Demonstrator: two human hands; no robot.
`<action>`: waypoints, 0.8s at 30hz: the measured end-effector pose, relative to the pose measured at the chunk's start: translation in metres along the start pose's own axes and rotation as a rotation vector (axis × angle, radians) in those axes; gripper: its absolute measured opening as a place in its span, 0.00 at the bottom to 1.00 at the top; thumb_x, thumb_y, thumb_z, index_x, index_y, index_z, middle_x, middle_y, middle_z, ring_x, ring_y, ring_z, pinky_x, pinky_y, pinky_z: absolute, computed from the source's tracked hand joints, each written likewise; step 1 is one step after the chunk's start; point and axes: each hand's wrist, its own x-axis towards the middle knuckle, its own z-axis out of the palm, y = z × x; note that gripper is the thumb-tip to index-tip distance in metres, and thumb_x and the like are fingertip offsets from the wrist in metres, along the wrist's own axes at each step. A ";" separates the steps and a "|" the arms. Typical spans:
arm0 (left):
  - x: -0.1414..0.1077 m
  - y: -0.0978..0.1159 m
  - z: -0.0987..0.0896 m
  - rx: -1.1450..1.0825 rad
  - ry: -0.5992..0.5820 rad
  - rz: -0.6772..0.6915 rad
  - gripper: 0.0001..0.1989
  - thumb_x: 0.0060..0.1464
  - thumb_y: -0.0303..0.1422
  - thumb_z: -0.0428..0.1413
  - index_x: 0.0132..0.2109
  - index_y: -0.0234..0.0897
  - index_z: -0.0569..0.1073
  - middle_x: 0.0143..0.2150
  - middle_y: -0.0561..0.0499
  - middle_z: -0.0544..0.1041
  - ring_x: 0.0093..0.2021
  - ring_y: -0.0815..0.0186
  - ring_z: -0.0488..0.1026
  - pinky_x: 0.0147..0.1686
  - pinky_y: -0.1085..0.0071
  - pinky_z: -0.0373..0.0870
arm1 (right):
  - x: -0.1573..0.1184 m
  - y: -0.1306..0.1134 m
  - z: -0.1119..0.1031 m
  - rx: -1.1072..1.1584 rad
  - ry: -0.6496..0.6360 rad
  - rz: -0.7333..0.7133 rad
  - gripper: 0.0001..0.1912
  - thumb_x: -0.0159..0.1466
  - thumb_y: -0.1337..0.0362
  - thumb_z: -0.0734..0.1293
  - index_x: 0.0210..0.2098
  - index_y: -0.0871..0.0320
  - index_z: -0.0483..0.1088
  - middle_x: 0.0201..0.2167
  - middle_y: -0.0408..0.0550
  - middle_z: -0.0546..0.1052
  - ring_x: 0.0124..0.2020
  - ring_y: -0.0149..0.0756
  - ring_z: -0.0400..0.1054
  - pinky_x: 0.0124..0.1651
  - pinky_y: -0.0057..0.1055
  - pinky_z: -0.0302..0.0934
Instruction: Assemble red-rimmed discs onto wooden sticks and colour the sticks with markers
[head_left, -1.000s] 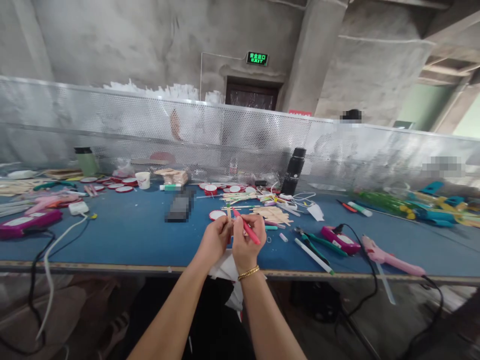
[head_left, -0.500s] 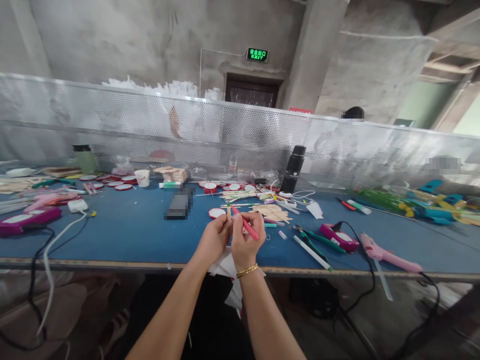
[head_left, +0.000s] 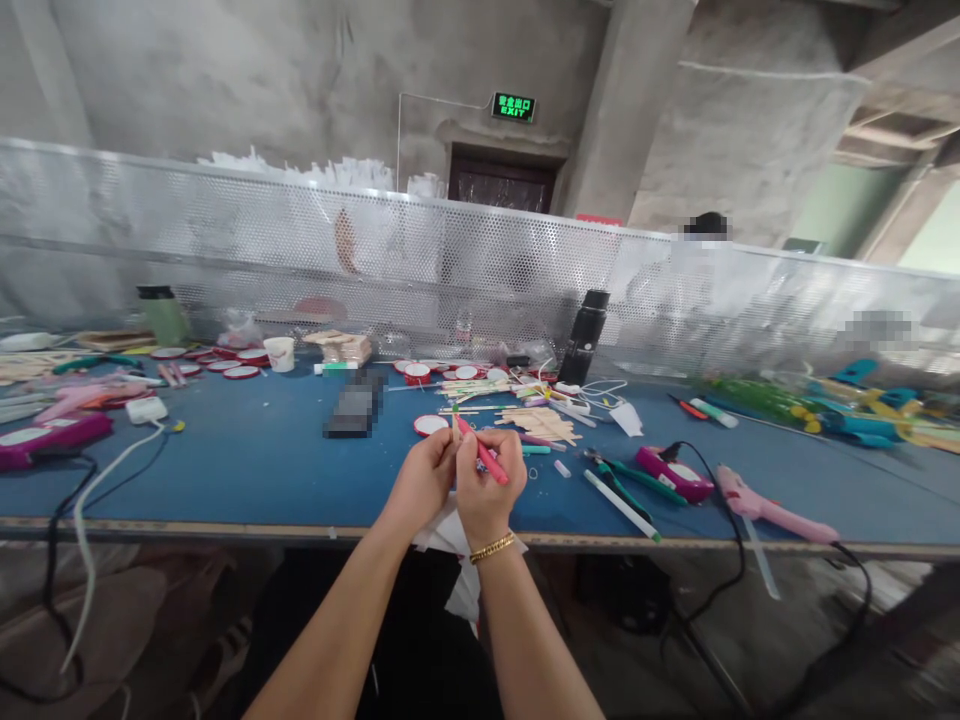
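Right hand (head_left: 491, 490): closed around a red pen (head_left: 493, 465), which slants up toward the left hand.
Left hand (head_left: 424, 475): pinches a wooden stick (head_left: 455, 425) with a green top, standing just beside the pen's upper end; whether the two touch is too small to tell.
Change: both grips match those of a second ago; hands, pen and the things around sit slightly higher and farther left in the view.
In the way: fingers hide the stick's lower part and some of the pen.
Beyond the hands: a white, red-rimmed disc (head_left: 431, 426) lies near the stick, with a pile of bare sticks (head_left: 546, 424) to its right.
Right of the table (head_left: 255, 470): a white pen (head_left: 622, 506), green-handled pliers (head_left: 634, 480), a purple box (head_left: 675, 475) and a pink glue gun (head_left: 776, 507).
Left: a dark pixelated object (head_left: 354, 408) and a paper cup (head_left: 280, 355).
Back: a black bottle (head_left: 585, 338) stands before a perforated screen (head_left: 502, 250).
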 end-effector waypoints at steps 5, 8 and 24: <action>0.000 0.000 0.000 0.016 0.010 0.000 0.15 0.62 0.41 0.53 0.30 0.37 0.67 0.26 0.56 0.67 0.29 0.68 0.60 0.30 0.74 0.58 | 0.001 -0.001 0.000 -0.002 -0.016 -0.007 0.09 0.68 0.61 0.64 0.31 0.55 0.65 0.28 0.43 0.73 0.31 0.34 0.69 0.40 0.36 0.65; 0.000 0.000 0.000 0.006 0.016 -0.003 0.15 0.62 0.42 0.54 0.30 0.37 0.68 0.26 0.56 0.67 0.28 0.69 0.60 0.29 0.74 0.58 | 0.001 -0.001 0.000 -0.003 -0.024 0.002 0.09 0.68 0.61 0.64 0.31 0.54 0.64 0.28 0.43 0.73 0.31 0.35 0.69 0.40 0.36 0.65; -0.001 0.003 0.001 -0.070 0.017 -0.075 0.17 0.59 0.46 0.56 0.31 0.37 0.69 0.23 0.57 0.63 0.24 0.70 0.57 0.24 0.74 0.55 | 0.000 0.002 0.001 -0.031 0.014 0.038 0.10 0.68 0.60 0.64 0.31 0.55 0.64 0.28 0.42 0.72 0.31 0.35 0.69 0.40 0.35 0.64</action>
